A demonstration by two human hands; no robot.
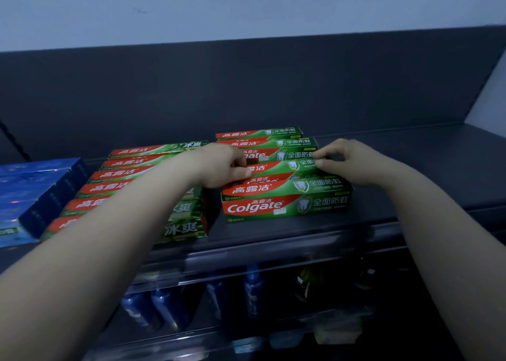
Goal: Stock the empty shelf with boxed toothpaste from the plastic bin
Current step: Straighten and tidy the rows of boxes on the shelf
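Toothpaste box (pixel 279 167) lies centre frame, long axis left-right, over the stack (pixel 284 204) on the shelf (pixel 410 169); left hand (pixel 223 166) and right hand (pixel 345 155) pinch its 2 ends.

Bare shelf (pixel 424 174) right — toothpaste boxes (pixel 284 206) left.

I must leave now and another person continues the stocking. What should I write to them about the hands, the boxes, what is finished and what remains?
Left hand: grips the left end of one green-and-red cardboard toothpaste box.
Right hand: pinches its right end.
The box is at the top of the right-hand pile of matching boxes on the dark grey shelf; whether it rests there yet is unclear.
Done: the left block of green-and-red boxes, beside the blue boxes.
Left: settle this box, then probably fill the bare shelf to the right. The plastic bin is out of view.
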